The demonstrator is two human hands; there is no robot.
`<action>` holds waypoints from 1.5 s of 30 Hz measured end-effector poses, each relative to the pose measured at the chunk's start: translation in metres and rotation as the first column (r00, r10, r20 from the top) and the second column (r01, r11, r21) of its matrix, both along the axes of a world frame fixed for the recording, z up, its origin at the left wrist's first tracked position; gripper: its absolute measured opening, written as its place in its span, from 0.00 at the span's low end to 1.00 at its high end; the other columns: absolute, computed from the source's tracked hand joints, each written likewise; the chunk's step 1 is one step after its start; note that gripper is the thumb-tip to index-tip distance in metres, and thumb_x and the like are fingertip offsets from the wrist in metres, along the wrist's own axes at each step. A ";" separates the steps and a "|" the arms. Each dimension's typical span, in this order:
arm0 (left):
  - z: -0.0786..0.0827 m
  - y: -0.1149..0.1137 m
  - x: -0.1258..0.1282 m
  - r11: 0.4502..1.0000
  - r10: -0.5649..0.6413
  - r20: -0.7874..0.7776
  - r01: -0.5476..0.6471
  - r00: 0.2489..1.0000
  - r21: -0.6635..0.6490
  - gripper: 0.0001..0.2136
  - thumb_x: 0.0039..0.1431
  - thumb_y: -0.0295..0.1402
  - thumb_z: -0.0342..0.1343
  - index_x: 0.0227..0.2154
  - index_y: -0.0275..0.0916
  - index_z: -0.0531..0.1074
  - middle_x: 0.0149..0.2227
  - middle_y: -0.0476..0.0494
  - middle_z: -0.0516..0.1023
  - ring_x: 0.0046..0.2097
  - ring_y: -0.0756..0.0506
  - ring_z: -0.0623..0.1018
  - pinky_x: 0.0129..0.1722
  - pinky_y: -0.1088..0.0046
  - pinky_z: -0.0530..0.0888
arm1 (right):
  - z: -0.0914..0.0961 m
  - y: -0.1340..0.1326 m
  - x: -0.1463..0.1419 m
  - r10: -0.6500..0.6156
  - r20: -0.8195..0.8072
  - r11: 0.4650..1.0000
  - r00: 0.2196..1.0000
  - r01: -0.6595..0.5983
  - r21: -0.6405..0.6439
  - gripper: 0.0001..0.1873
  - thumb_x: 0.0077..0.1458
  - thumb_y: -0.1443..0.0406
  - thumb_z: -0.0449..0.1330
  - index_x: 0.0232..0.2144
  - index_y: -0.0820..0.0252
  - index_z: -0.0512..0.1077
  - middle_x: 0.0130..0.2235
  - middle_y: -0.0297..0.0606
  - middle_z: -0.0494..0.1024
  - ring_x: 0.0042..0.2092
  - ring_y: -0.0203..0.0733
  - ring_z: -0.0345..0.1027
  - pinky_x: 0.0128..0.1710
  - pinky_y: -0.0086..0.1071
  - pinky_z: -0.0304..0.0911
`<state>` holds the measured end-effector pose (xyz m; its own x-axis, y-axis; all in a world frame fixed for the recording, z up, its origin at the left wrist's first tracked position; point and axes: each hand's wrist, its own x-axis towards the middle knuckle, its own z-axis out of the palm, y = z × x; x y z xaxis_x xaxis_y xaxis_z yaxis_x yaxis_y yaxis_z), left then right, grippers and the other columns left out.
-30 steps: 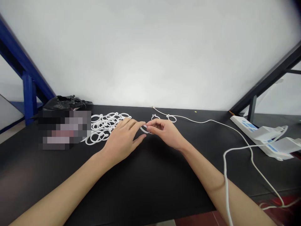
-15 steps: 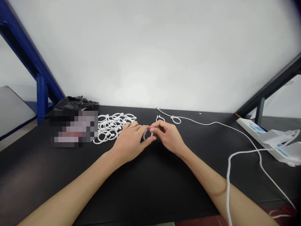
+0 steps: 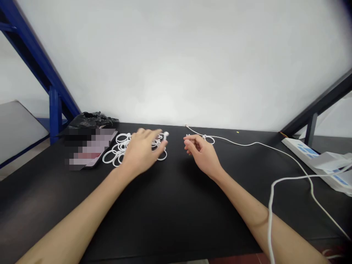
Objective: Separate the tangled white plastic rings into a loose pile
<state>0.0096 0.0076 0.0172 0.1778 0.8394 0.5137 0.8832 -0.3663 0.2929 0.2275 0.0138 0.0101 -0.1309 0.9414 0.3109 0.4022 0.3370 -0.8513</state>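
My left hand (image 3: 141, 151) reaches over a pile of several white plastic rings (image 3: 119, 146) on the black table (image 3: 170, 205). It is smeared by motion, and a white ring (image 3: 165, 135) shows at its fingertips, pinched there. My right hand (image 3: 202, 153) hovers just right of the pile. Its fingers are loosely curled and apart, with nothing in them. A small white ring piece (image 3: 187, 136) lies just beyond the right fingertips.
A white cable (image 3: 247, 143) with a knotted loop (image 3: 209, 139) runs from the wall to the right and drapes by my right forearm. A white power strip (image 3: 319, 157) sits far right. A black bag (image 3: 92, 119) and a pixelated flat object (image 3: 90, 148) lie left, by a blue frame (image 3: 55, 110).
The hands have come apart. My left hand swung left and back over the ring pile with the ring both hands had held. My right hand let go and opened.
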 end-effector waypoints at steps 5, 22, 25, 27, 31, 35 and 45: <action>0.000 0.028 -0.053 0.928 0.339 0.020 -0.331 0.941 -0.169 0.26 0.61 0.47 0.48 0.52 0.31 0.70 0.48 0.31 0.77 0.53 0.29 0.69 0.51 0.52 0.68 | -0.010 0.015 0.015 -0.178 0.308 0.975 0.935 0.125 0.183 0.12 0.61 0.59 0.56 0.43 0.59 0.73 0.38 0.39 0.77 0.42 0.44 0.70 0.45 0.40 0.66; -0.009 0.039 -0.066 0.912 0.354 -0.104 -0.368 0.929 -0.179 0.23 0.63 0.47 0.43 0.49 0.39 0.75 0.51 0.34 0.77 0.56 0.27 0.68 0.52 0.47 0.66 | -0.021 0.022 0.020 -0.145 0.666 0.982 0.731 0.025 0.186 0.15 0.63 0.65 0.54 0.50 0.62 0.72 0.51 0.46 0.74 0.54 0.50 0.64 0.57 0.45 0.59; -0.003 0.027 -0.048 0.951 0.285 -0.074 -0.291 0.956 -0.107 0.20 0.63 0.43 0.44 0.47 0.39 0.75 0.50 0.37 0.78 0.55 0.30 0.68 0.53 0.49 0.66 | -0.021 0.023 0.020 -0.152 0.666 0.981 0.730 0.032 0.189 0.11 0.62 0.66 0.55 0.44 0.61 0.74 0.46 0.45 0.74 0.50 0.50 0.65 0.53 0.44 0.62; 0.000 0.016 -0.029 0.987 0.152 -0.049 -0.154 0.987 -0.049 0.18 0.63 0.41 0.45 0.44 0.39 0.76 0.46 0.40 0.80 0.52 0.33 0.70 0.53 0.53 0.66 | -0.019 0.021 0.020 -0.142 0.659 0.982 0.738 0.021 0.188 0.08 0.61 0.67 0.55 0.38 0.60 0.74 0.42 0.44 0.74 0.47 0.49 0.66 0.49 0.43 0.63; 0.000 -0.007 0.008 0.991 -0.113 -0.010 0.112 0.994 -0.068 0.17 0.65 0.42 0.46 0.42 0.39 0.76 0.43 0.41 0.81 0.49 0.37 0.71 0.52 0.57 0.68 | -0.011 0.012 0.012 -0.079 0.451 0.966 0.889 -0.044 0.255 0.06 0.62 0.66 0.54 0.34 0.58 0.72 0.39 0.40 0.74 0.43 0.44 0.67 0.47 0.40 0.64; 0.000 -0.019 0.024 0.961 -0.147 0.240 0.196 0.960 -0.195 0.19 0.65 0.47 0.45 0.48 0.43 0.74 0.46 0.44 0.79 0.48 0.40 0.74 0.49 0.62 0.70 | -0.002 -0.004 -0.004 0.113 0.141 0.940 0.984 -0.151 0.304 0.05 0.63 0.64 0.54 0.38 0.56 0.70 0.40 0.37 0.73 0.41 0.39 0.69 0.44 0.35 0.66; 0.008 -0.019 0.022 0.907 -0.098 0.584 0.314 0.805 -0.281 0.19 0.59 0.47 0.55 0.49 0.41 0.70 0.47 0.44 0.77 0.44 0.43 0.77 0.43 0.66 0.74 | 0.007 -0.022 -0.016 0.252 0.041 0.925 0.967 -0.253 0.284 0.06 0.62 0.65 0.55 0.41 0.55 0.70 0.44 0.37 0.74 0.44 0.38 0.71 0.46 0.34 0.67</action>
<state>0.0315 -0.0119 0.0251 0.1489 0.9542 0.2595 0.4490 -0.2990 0.8420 0.2113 -0.0079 0.0172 -0.3545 0.7491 0.5596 0.2750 0.6555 -0.7034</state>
